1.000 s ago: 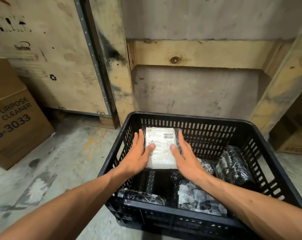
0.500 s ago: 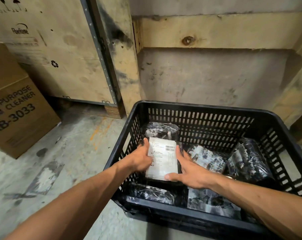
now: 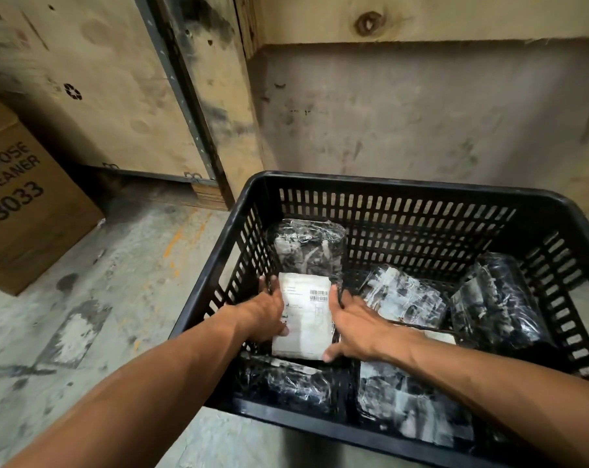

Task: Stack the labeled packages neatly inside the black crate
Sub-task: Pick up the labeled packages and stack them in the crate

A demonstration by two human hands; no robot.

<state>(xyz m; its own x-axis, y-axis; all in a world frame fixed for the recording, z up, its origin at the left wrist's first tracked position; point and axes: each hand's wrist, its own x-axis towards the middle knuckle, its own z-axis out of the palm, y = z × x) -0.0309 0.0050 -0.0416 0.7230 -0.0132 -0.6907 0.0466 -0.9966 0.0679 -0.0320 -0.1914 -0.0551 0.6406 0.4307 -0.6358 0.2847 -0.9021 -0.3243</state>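
Roughly midway, I judge: the left hand (image 3: 264, 312) and right hand (image 3: 355, 324) clasp the white labeled package (image 3: 304, 320) by its two long edges, low against the left wall of the black crate (image 3: 404, 190). Around it, five clear-wrapped packages (image 3: 404, 297) lie loose and tilted, not yet stacked.

You've got the labeled package (image 3: 304, 319) in the crate (image 3: 404, 192), left side, between your left hand (image 3: 264, 314) and right hand (image 3: 353, 329); cardboard box (image 3: 22, 211) sits left of crate
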